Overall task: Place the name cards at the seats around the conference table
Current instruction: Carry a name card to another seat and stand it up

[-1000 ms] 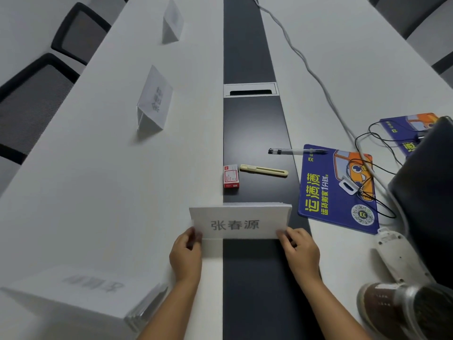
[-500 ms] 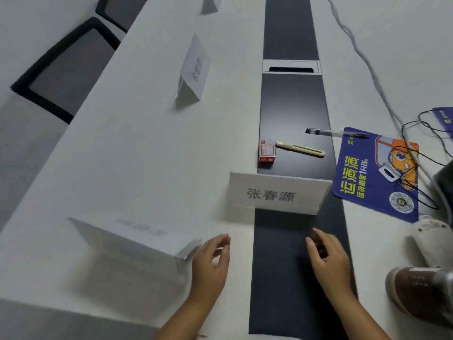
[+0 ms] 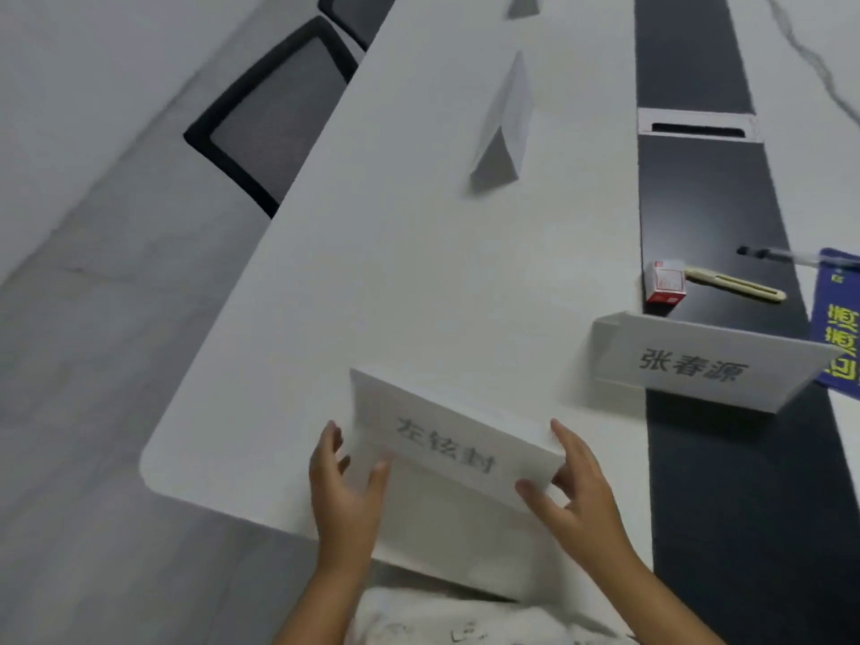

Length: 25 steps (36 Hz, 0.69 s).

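Note:
A white folded name card (image 3: 446, 439) with blurred black characters is held above the near left corner of the white conference table (image 3: 372, 295). My left hand (image 3: 344, 486) grips its left end and my right hand (image 3: 572, 486) grips its right end. A second name card (image 3: 698, 365) with black characters stands alone at the table's near end, across the dark centre strip (image 3: 726, 481). Further up the left side stands another tent card (image 3: 505, 128), and the bottom of one more card (image 3: 523, 4) shows at the top edge.
A black mesh chair (image 3: 274, 118) sits at the left side of the table. On the dark strip lie a small red box (image 3: 666, 282), a cream utility knife (image 3: 735, 284) and a pen (image 3: 782, 256). A blue printed mat (image 3: 837, 328) is at the right edge, and a cable hatch (image 3: 695, 128) further up.
Both hands let go of the card at the near end, moved left and took hold of the other name card, lifting it. The view swung to the left.

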Each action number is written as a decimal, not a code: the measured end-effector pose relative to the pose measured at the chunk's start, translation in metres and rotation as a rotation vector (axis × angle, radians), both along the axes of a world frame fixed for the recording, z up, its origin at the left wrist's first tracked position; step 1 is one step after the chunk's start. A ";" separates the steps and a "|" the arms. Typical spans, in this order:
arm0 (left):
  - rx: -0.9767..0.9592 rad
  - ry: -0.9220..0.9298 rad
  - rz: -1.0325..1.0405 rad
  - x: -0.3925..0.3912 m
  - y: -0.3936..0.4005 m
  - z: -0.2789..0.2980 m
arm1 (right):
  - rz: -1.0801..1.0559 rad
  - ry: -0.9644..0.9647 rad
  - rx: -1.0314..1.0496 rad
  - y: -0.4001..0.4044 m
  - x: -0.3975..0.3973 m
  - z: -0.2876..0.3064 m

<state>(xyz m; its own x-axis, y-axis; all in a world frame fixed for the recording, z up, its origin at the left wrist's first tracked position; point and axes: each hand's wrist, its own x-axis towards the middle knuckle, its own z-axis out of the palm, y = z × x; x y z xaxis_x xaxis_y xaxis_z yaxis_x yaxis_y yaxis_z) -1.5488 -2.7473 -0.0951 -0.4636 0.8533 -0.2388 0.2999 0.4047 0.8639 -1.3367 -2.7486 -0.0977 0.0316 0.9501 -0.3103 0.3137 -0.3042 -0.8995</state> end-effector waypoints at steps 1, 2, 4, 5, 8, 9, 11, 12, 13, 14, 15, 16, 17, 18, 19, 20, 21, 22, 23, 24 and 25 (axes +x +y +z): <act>-0.032 -0.021 -0.066 -0.012 0.013 0.002 | -0.075 0.007 -0.013 -0.001 -0.009 0.000; -0.045 -0.048 -0.143 -0.023 0.025 0.005 | -0.148 0.023 -0.014 -0.002 -0.018 0.000; -0.050 -0.083 -0.323 -0.040 0.047 0.008 | -0.258 0.071 -0.038 -0.004 -0.032 0.003; -0.060 -0.098 -0.424 -0.047 0.056 0.010 | -0.304 0.098 -0.055 -0.005 -0.037 0.005; -0.088 -0.155 -0.666 -0.059 0.074 0.015 | -0.451 0.112 -0.080 -0.009 -0.049 0.010; -0.089 -0.167 -0.698 -0.062 0.078 0.015 | -0.509 0.107 -0.075 -0.011 -0.054 0.011; -0.080 -0.189 -0.722 -0.066 0.082 0.016 | -0.605 0.105 -0.064 -0.014 -0.064 0.011; -0.065 -0.190 -0.720 -0.067 0.082 0.017 | -0.633 0.110 -0.059 -0.015 -0.067 0.012; -0.046 -0.181 -0.712 -0.068 0.083 0.017 | -0.649 0.120 -0.054 -0.015 -0.069 0.014; -0.025 -0.170 -0.702 -0.069 0.082 0.017 | -0.655 0.130 -0.050 -0.015 -0.069 0.016; -0.011 -0.162 -0.690 -0.069 0.082 0.017 | -0.656 0.138 -0.051 -0.016 -0.067 0.017; -0.002 -0.158 -0.681 -0.068 0.081 0.018 | -0.657 0.144 -0.051 -0.016 -0.065 0.019; 0.000 -0.152 -0.680 -0.067 0.081 0.019 | -0.661 0.143 -0.046 -0.018 -0.062 0.020; -0.001 -0.140 -0.692 -0.066 0.080 0.021 | -0.663 0.131 -0.037 -0.020 -0.060 0.022; -0.008 -0.124 -0.712 -0.063 0.079 0.023 | -0.673 0.118 -0.032 -0.024 -0.059 0.024; -0.013 -0.108 -0.739 -0.061 0.078 0.025 | -0.693 0.109 -0.033 -0.030 -0.058 0.026; -0.019 -0.094 -0.771 -0.058 0.077 0.027 | -0.724 0.100 -0.036 -0.038 -0.057 0.028; -0.021 -0.080 -0.809 -0.053 0.075 0.029 | -0.758 0.094 -0.035 -0.049 -0.055 0.029; -0.019 -0.065 -0.854 -0.047 0.073 0.030 | -0.795 0.096 -0.034 -0.061 -0.053 0.030; -0.009 -0.052 -0.907 -0.040 0.070 0.031 | -0.833 0.105 -0.034 -0.076 -0.051 0.030; 0.002 -0.043 -0.966 -0.030 0.067 0.032 | -0.879 0.118 -0.041 -0.092 -0.048 0.030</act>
